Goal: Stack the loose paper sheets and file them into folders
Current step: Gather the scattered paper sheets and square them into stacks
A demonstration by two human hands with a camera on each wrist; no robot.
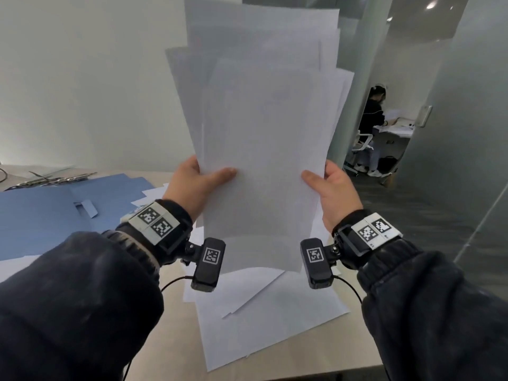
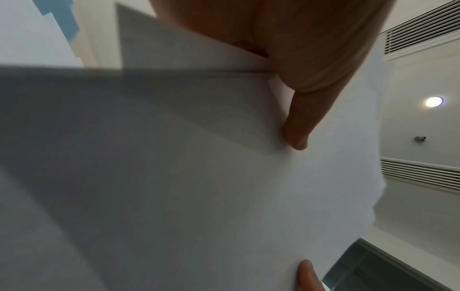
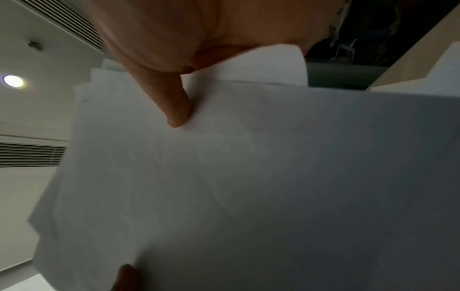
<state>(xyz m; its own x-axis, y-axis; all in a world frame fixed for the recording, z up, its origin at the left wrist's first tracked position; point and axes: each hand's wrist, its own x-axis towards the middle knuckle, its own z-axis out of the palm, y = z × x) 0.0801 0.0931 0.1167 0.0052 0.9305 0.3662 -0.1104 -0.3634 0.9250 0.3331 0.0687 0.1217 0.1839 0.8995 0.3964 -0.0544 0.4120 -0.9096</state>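
Both hands clamp one sheaf [image 1: 261, 149] of paper, held upright above the tabletop [image 1: 316, 361]: the left hand [image 1: 192, 188] pinches its left edge, the right hand [image 1: 334, 193] its right edge, thumbs on the near face. The sheets are fanned and uneven at the top, so a loose pinch or a hard tap to square them could probably let some slide out or crumple. Below the hands more loose sheets [image 1: 264, 320] lie on the tabletop, where a tap might scatter them. Left of the left hand lie blue folders [image 1: 41, 215], not yet filled. Beyond the right hand, well apart, a person [image 1: 372, 119] stands at a desk.
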